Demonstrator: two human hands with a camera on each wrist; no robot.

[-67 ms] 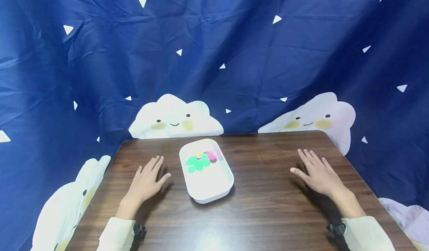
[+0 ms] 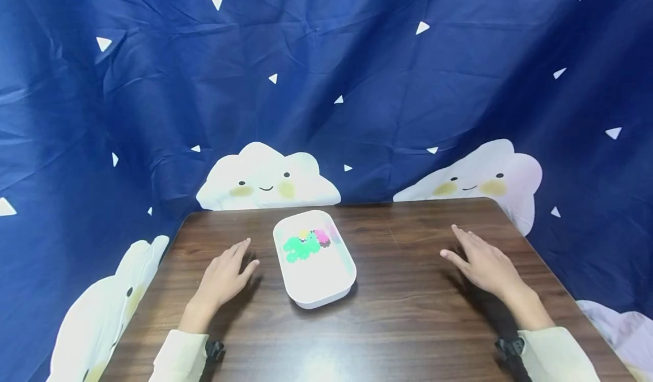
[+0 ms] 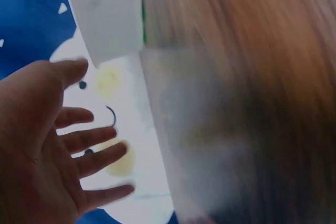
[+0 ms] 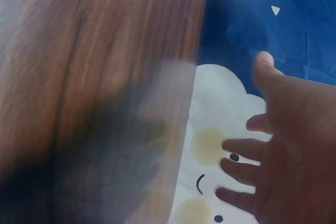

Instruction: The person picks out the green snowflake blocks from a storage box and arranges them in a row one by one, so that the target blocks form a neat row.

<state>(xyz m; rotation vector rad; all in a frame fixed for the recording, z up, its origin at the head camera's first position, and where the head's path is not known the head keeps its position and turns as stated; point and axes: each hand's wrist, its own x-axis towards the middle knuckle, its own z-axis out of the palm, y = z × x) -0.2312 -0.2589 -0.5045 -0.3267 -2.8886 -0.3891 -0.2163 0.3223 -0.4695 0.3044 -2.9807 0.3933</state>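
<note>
Apparent ready stage: left grip (image 2: 223, 277) and right grip (image 2: 487, 264) released, empty. Tray (image 2: 322, 283) with coloured pieces (image 2: 301, 248) stands just right of the left grip; handling it would call for an inward reach.

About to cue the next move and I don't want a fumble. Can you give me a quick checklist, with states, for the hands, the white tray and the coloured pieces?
1. Left hand free: ok, it holds nothing.
2. Right hand free: ok, it holds nothing.
3. White tray upright on the wooden table: ok.
4. Coloured pieces inside the tray: ok, gathered toward its far end.
5. A hand on the tray: not ok, both are apart from it, the left nearer.
6. Number of pieces: cannot tell, they run together.
</note>
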